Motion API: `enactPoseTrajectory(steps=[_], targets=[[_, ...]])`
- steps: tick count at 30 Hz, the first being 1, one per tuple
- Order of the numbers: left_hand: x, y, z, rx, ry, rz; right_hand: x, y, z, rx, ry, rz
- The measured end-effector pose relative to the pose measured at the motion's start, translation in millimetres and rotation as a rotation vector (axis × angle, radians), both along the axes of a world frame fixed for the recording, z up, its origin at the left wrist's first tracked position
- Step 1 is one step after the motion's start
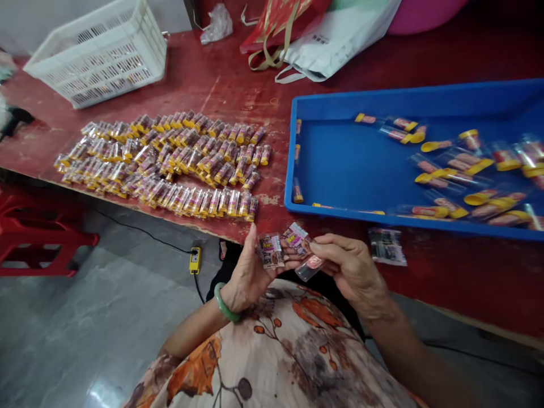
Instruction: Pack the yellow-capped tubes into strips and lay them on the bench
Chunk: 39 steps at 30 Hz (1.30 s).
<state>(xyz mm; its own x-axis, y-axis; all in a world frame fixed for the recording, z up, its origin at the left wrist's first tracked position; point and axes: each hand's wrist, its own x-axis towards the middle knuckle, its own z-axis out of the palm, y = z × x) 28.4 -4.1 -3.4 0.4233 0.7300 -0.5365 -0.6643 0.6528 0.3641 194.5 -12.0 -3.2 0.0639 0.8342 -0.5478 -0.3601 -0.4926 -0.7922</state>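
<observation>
My left hand (249, 275), with a green bangle at its wrist, is turned palm up, and a small printed plastic packet (271, 253) rests on its fingers beside the raised thumb. My right hand (355, 269) pinches a clear plastic tube (309, 268) with a red and white print inside; its cap end is hidden by the fingers. Between the hands, a second printed packet (298, 238) touches my left fingertips and the right thumb's tip. Both hands are just in front of the table's edge, above my lap.
Several rows of filled tubes with yellow caps (191, 153) lie on the red table (238, 96) at left. A blue tray (340, 158) holds scattered tubes at right. One dark packet (387, 247) lies before it. Behind are a white crate (106, 56) and bags (335, 39).
</observation>
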Motion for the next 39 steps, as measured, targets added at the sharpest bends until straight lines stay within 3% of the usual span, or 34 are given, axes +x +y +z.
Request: enactPoseTrajectory(steps=[5,14,22,29,34,37,39], targets=[[-0.5,2.6,1.7,-0.009,-0.104,0.053,-6.5,-3.6,5.9,-0.028,0.009,-0.033],[8.1,-4.6,-8.5,0.079,0.102,0.049,-34.0,-16.4,-10.7,0.056,-0.127,0.113],[9.9,-9.2,-9.0,0.167,0.119,0.007,-28.7,-9.2,-2.0,0.018,-0.06,0.237],[-26.4,0.2,-4.1,0.239,0.087,-0.161,-8.0,32.9,22.8,0.206,-0.429,0.729],[-44.2,16.0,5.2,0.33,0.054,-0.557,-24.4,72.5,32.7,0.307,-0.518,1.197],[-47.0,22.0,-0.2,0.312,0.071,-0.761,-38.3,85.6,32.0,0.283,-0.508,1.318],[-48.4,22.3,-7.1,0.286,0.108,-0.746,-39.7,88.2,32.3,0.305,-0.523,1.292]])
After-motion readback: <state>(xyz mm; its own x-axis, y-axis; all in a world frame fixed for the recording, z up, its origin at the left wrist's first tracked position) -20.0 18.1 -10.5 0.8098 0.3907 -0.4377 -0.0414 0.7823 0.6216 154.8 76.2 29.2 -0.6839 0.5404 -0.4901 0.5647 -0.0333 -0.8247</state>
